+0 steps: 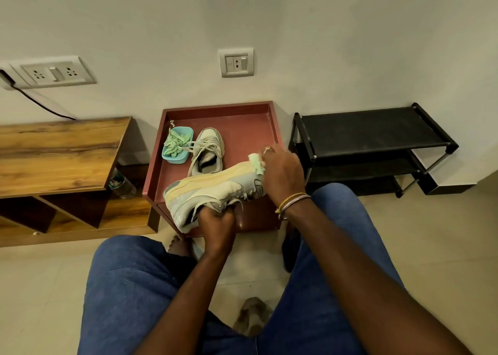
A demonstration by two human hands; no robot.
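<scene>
— Your left hand (215, 221) grips the sneaker (213, 190) at its collar. Your right hand (283, 176) pinches a green wipe (255, 162) against the toe.
— Which way does it lie?
— On its side, long axis left to right, toe right, sole turned away from you, over the front edge of the red-brown table (242, 128). Both forearms reach forward between your knees.
— And around?
— Its mate (209, 139) stands behind, beside a blue tub (173, 159). There's a wooden bench (54, 152) on the left and a black rack (372, 131) on the right.

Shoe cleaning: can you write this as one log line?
left hand holds shoe | right hand holds wipe on toe | second shoe on table
</scene>
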